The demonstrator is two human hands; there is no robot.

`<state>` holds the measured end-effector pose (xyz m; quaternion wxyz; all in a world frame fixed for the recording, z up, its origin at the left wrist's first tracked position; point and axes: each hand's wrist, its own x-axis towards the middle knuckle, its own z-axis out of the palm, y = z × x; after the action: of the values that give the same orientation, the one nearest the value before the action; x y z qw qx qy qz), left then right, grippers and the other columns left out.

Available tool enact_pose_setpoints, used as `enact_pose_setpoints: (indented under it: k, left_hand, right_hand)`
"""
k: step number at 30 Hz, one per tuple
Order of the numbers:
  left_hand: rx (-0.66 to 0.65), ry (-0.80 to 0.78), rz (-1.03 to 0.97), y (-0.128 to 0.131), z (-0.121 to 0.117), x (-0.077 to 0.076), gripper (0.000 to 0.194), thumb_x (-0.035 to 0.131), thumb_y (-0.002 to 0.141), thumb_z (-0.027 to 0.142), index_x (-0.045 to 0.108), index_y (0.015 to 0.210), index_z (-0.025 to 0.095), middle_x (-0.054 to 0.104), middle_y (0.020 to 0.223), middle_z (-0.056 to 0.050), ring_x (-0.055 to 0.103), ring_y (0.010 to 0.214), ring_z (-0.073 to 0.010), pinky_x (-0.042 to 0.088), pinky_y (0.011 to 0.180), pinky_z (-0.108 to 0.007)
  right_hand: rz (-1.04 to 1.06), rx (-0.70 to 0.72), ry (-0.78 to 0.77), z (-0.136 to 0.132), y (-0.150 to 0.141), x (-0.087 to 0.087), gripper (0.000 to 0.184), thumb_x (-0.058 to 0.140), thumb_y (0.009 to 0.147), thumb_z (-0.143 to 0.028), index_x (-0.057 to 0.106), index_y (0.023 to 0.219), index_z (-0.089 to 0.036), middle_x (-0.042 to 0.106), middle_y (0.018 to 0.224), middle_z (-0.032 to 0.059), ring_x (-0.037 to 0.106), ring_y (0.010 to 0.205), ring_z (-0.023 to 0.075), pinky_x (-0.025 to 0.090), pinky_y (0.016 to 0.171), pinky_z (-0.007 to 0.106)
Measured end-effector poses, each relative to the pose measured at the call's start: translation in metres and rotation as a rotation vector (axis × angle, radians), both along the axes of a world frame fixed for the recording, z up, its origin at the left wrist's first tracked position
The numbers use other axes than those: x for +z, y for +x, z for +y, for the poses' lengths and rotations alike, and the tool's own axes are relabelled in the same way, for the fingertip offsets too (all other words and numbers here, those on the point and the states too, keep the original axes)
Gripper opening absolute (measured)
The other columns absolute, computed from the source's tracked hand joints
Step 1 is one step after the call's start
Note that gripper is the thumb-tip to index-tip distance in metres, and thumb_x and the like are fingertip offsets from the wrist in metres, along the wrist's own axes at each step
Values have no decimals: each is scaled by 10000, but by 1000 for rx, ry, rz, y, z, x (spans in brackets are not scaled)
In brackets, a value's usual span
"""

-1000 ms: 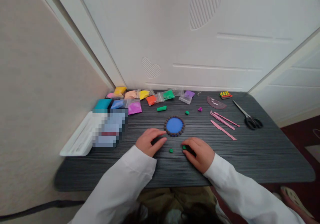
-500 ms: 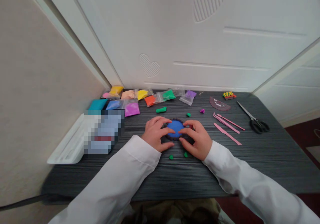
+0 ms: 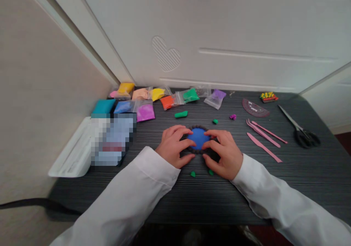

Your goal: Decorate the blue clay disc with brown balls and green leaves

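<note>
A blue disc (image 3: 197,139) with a dark beaded rim (image 3: 196,151) lies flat on the dark table (image 3: 208,205), between the two hands.

The left hand (image 3: 174,147) reaches in from the left, palm down, its fingers bent and spread over the rim; their tips touch the disc's left part, while the thumb stands apart, pointing right beside the near edge. The right hand (image 3: 225,156) mirrors it from the right, wrist low, fingers arched and loosely parted, tips at the disc's right part, thumb by the near right edge. Neither hand is closed around anything; how hard the fingertips press cannot be told. Both forearms, in white sleeves, slant inward from the near corners.

Two green lumps lie on the near side: one (image 3: 193,174) between the hands, the other (image 3: 211,172) just beside the right thumb. Beyond the disc are a green roll (image 3: 181,114), a third green lump (image 3: 215,121) and a magenta lump (image 3: 233,117).

Farther right lie a pink knife (image 3: 264,148) and black-handled scissors (image 3: 306,138); far left, a white tray (image 3: 70,152).
</note>
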<state>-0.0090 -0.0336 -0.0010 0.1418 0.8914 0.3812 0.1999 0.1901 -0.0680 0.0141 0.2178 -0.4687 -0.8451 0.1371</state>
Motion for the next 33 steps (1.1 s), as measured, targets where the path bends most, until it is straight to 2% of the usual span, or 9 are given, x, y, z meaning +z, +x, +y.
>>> enact_pose_setpoints:
  k: [12, 26, 33]
  left_hand:
    - [-19, -11, -33, 6, -3, -1, 151, 552, 697, 327, 638, 795, 250, 546, 1061, -12, 372, 1082, -230, 280, 899, -411]
    - [-45, -35, -26, 9, -5, 0, 133, 527, 724, 300, 627, 785, 237, 549, 1041, -13, 379, 1070, -216, 282, 898, -399]
    - [-6, -26, 9, -1, -1, 1, 334, 607, 628, 394, 600, 924, 240, 531, 1093, -36, 384, 1069, -245, 276, 893, -416]
  right_hand:
    - [18, -6, 47, 2, 1, -14, 161, 528, 704, -250, 584, 848, -206, 466, 1117, 63, 420, 999, 223, 328, 820, 399]
    - [-3, 22, 78, 3, 1, -17, 129, 519, 726, -252, 586, 826, -205, 487, 1102, 57, 429, 983, 222, 331, 812, 406]
    - [19, -4, 83, 3, 9, -13, 171, 531, 701, -245, 581, 860, -208, 464, 1126, 66, 434, 988, 228, 337, 816, 408]
